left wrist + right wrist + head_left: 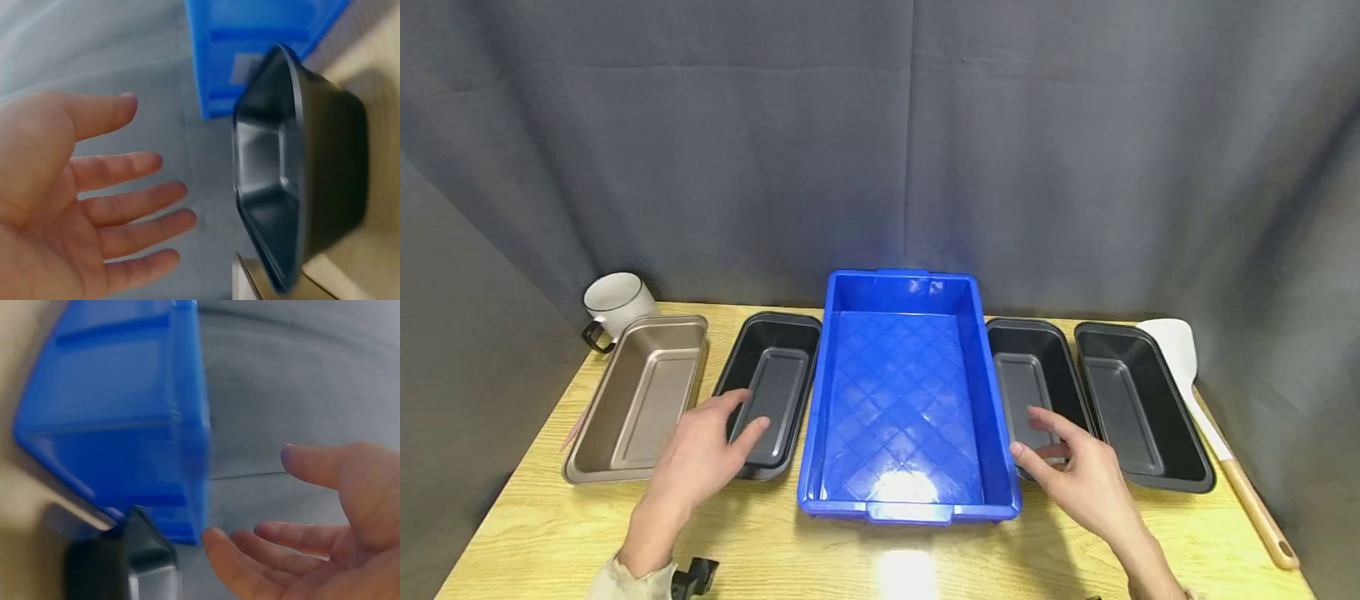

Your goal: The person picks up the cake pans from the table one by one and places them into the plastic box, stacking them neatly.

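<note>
My left hand (702, 450) hovers over the near end of a black loaf pan (777, 392), thumb and fingers apart and holding nothing. In the left wrist view that hand (94, 194) is spread well apart from the pan (337, 169). A blue plastic tray (898, 375) stands between both hands. My right hand (1078, 475) is above the near end of another black loaf pan (1022, 379), its thumb close to the tray's right rim. The right wrist view shows the right hand (319, 544) with loosely bent fingers and nothing in them.
A bronze loaf pan (658, 400) stands at the left, beside a white mug (620, 304) with a black handle. Farther right are one more black loaf pan (1127, 408) and a white spatula (1176, 346) with a wooden handle. A grey curtain (910, 150) hangs behind the table.
</note>
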Demonstrator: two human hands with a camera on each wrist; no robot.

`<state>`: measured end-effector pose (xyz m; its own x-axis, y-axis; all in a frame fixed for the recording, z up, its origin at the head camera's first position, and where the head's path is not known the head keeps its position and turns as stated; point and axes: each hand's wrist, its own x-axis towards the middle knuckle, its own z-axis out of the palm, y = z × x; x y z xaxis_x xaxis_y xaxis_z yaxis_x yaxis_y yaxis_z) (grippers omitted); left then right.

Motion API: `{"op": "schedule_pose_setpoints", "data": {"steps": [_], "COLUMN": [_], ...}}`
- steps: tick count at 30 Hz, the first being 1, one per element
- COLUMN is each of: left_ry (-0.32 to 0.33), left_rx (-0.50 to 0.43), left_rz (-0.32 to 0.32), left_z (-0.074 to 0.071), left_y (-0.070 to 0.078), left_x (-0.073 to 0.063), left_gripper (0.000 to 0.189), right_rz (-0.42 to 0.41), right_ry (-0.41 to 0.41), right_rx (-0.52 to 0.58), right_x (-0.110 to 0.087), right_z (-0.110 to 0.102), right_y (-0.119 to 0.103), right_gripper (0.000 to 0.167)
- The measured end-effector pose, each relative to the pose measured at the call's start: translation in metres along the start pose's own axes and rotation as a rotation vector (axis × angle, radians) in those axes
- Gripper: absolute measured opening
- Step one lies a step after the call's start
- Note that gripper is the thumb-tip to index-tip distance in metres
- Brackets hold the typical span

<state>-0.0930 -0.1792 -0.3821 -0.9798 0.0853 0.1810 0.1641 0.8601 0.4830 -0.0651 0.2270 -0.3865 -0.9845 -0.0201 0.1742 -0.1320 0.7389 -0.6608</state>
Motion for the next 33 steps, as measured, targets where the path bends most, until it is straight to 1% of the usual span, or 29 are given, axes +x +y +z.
{"op": "schedule_pose_setpoints", "data": {"steps": [2,5,9,12,16,19,22,27,30,31,33], "left_ry": [0.032,0.067,0.081,0.089,0.113,0.125,0.122,0.082,0.078,0.082,0.089], "left_rx": [-0.016,-0.035,-0.029,0.000,0.015,0.011,0.011,0.016,0.027,0.028,0.029], "left_rz": [-0.018,-0.051,-0.070,-0.061,-0.053,-0.067,-0.084,-0.123,-0.136,-0.141,-0.146], "left_z": [-0.001,-0.003,-0.006,-0.007,-0.009,-0.011,-0.013,-0.015,-0.016,-0.017,-0.018], "left_y": [-0.007,-0.016,-0.027,-0.034,-0.041,-0.045,-0.050,-0.062,-0.068,-0.070,-0.074], "left_x": [-0.004,-0.011,-0.016,-0.018,-0.021,-0.023,-0.025,-0.030,-0.032,-0.033,-0.034], "left_gripper": [0.038,0.031,0.029,0.028,0.025,0.024,0.023,0.023,0.023,0.023,0.023], "right_rz": [0.053,0.091,0.049,-0.006,-0.029,-0.029,-0.033,-0.027,-0.034,-0.045,-0.042], "right_ry": [-0.053,-0.110,-0.201,-0.270,-0.322,-0.359,-0.390,-0.417,-0.432,-0.440,-0.462], "right_rx": [0.046,0.108,0.238,0.311,0.321,0.327,0.356,0.416,0.422,0.414,0.412], "right_x": [-0.005,-0.011,-0.017,-0.018,-0.017,-0.018,-0.019,-0.021,-0.021,-0.020,-0.019], "right_z": [0.003,0.008,0.012,0.013,0.012,0.011,0.011,0.014,0.015,0.016,0.016], "right_y": [0.004,0.009,0.017,0.022,0.027,0.030,0.033,0.037,0.039,0.040,0.041], "right_gripper": [0.048,0.050,0.057,0.063,0.067,0.072,0.076,0.068,0.061,0.059,0.053]}}
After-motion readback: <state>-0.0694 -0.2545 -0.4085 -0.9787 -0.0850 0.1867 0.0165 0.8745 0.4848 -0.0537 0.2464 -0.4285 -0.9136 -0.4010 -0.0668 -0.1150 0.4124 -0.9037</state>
